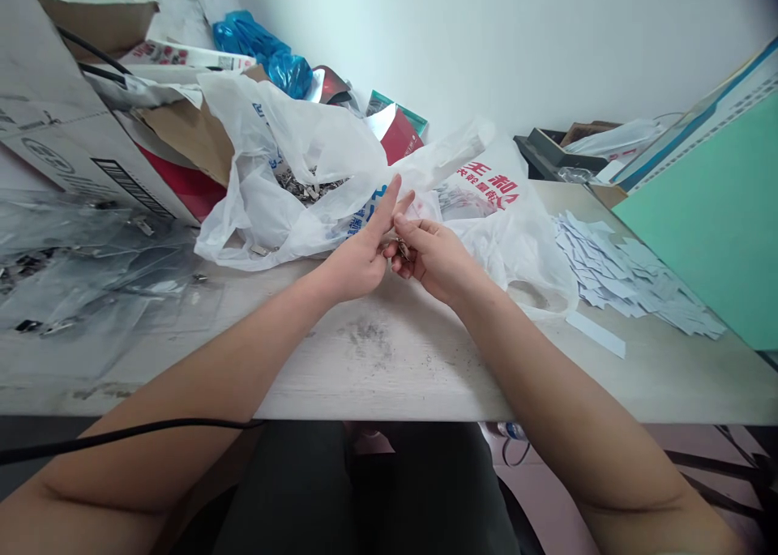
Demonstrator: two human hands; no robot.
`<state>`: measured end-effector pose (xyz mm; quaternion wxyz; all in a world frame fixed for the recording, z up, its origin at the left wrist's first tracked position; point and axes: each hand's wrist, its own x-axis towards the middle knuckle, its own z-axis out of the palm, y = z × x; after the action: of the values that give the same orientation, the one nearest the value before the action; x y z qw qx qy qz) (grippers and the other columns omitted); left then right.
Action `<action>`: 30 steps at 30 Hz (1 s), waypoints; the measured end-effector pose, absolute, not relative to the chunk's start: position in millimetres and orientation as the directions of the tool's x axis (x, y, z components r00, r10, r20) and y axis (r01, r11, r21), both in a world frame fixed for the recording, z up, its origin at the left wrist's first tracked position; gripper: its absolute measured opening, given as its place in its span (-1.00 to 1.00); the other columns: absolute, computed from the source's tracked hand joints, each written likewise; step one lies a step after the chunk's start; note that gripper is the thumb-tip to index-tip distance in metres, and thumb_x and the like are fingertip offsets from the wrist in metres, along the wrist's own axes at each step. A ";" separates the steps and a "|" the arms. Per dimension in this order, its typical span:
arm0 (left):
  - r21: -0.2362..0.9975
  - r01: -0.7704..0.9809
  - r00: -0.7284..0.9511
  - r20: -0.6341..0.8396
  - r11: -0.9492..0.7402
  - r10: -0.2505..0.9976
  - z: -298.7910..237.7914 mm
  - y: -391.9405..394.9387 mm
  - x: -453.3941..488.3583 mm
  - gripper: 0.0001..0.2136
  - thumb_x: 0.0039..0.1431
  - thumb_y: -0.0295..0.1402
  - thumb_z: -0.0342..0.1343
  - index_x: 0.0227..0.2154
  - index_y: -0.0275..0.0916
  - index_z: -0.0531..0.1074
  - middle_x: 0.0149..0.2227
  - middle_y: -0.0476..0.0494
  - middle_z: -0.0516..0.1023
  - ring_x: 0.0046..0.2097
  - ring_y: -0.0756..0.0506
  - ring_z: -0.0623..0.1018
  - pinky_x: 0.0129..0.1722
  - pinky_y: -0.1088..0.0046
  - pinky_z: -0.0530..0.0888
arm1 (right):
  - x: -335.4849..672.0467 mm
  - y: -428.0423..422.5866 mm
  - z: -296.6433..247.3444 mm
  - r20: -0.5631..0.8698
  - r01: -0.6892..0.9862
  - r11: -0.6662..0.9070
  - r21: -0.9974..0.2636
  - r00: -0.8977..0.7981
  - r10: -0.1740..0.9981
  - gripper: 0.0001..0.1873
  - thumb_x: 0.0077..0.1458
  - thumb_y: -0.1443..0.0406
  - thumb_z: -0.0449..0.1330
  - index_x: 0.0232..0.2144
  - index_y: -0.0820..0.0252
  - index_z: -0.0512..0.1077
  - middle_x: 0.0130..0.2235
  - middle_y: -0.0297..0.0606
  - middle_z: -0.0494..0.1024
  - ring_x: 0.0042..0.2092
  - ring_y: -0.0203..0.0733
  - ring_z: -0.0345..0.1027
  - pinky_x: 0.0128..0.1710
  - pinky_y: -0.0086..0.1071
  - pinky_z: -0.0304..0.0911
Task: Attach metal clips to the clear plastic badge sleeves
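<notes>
The left hand (363, 262) points two fingers, grip unclear; the right hand (438, 257) curls round a metal piece (403, 250); plastic bags (333, 134) crowd beyond, paper slips (626, 275) rightward.

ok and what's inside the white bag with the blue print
The white bag holds small metal pieces, visible through its opening. Whatever lies deeper or behind its folds is covered.

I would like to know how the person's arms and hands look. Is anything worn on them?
The left arm and right arm show no sleeves. The left hand and right hand are ungloved, with no watch, bracelet or ring visible. A black cable crosses the left arm in view.
</notes>
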<state>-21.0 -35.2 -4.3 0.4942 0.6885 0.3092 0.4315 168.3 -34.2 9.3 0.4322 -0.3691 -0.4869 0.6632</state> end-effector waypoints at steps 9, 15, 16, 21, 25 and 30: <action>0.902 -0.043 0.381 0.413 -0.430 0.827 4.2 -44.6 -14.6 -0.02 0.34 -0.57 0.19 0.71 0.31 0.11 0.75 -0.05 0.13 0.36 -0.32 0.68 0.31 -0.06 0.64 | 167.5 -34.0 19.4 -0.119 -0.208 -0.184 -0.961 -0.290 0.950 -0.20 0.07 -0.49 0.46 -0.35 0.00 0.37 -0.46 -0.30 0.53 -0.44 -0.16 0.37 -0.44 -0.22 0.18; 0.948 -0.008 0.337 0.303 -0.319 0.891 6.4 -46.3 -17.0 0.02 0.27 -0.53 0.26 0.72 0.25 0.10 0.69 -0.18 0.29 -0.02 -0.17 0.74 0.12 0.12 0.71 | 165.9 -37.1 15.2 -0.020 -0.260 -0.104 -0.960 -0.307 0.951 -0.30 0.01 -0.21 0.69 -0.32 0.02 0.38 -0.41 -0.38 0.57 -0.43 -0.26 0.37 -0.41 -0.30 0.23; 0.949 -0.004 0.336 0.297 -0.314 0.894 6.0 -46.4 -17.5 0.04 0.25 -0.52 0.27 0.73 0.24 0.08 0.65 -0.19 0.36 -0.07 -0.15 0.72 0.11 0.12 0.71 | 165.5 -37.4 13.9 -0.011 -0.258 -0.094 -0.962 -0.308 0.951 -0.30 -0.01 -0.18 0.71 -0.30 0.02 0.37 -0.41 -0.39 0.59 -0.42 -0.27 0.38 -0.41 -0.32 0.23; 0.948 0.008 0.312 0.301 -0.319 0.901 5.8 -46.7 -18.2 0.01 0.18 -0.48 0.30 0.70 0.13 0.22 0.47 -0.24 0.59 -0.10 -0.19 0.72 0.18 0.03 0.70 | 165.5 -37.7 12.1 0.009 -0.237 -0.063 -0.969 -0.290 0.957 -0.25 0.00 -0.18 0.70 -0.24 -0.02 0.29 -0.43 -0.44 0.61 -0.46 -0.30 0.33 -0.46 -0.36 0.13; 0.897 0.121 0.380 0.355 -0.426 0.854 3.3 -43.9 -19.9 -0.01 0.19 -0.48 0.29 0.69 0.11 0.25 0.46 -0.25 0.60 -0.15 -0.17 0.71 0.14 0.09 0.70 | 166.2 -36.5 14.7 0.009 -0.246 -0.056 -0.968 -0.256 0.967 -0.30 0.05 -0.17 0.68 -0.28 -0.01 0.30 -0.47 -0.44 0.58 -0.50 -0.32 0.28 -0.49 -0.38 0.06; 0.600 0.385 0.596 0.419 -0.701 0.686 -1.9 -37.0 -27.0 0.00 0.36 -0.52 0.08 0.77 0.21 -0.09 0.64 -0.18 0.39 -0.07 -0.15 0.74 0.02 0.21 0.71 | 164.6 -34.0 15.2 -0.071 -0.196 -0.120 -0.973 -0.238 0.969 -0.51 0.25 0.01 0.52 -0.42 0.04 0.33 -0.53 -0.38 0.46 -0.54 -0.33 0.20 -0.53 -0.37 -0.02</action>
<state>-27.0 -37.0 -1.9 0.2309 0.8628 0.3101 0.3256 164.6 -34.0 15.2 0.4639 -0.4071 -0.4741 0.6279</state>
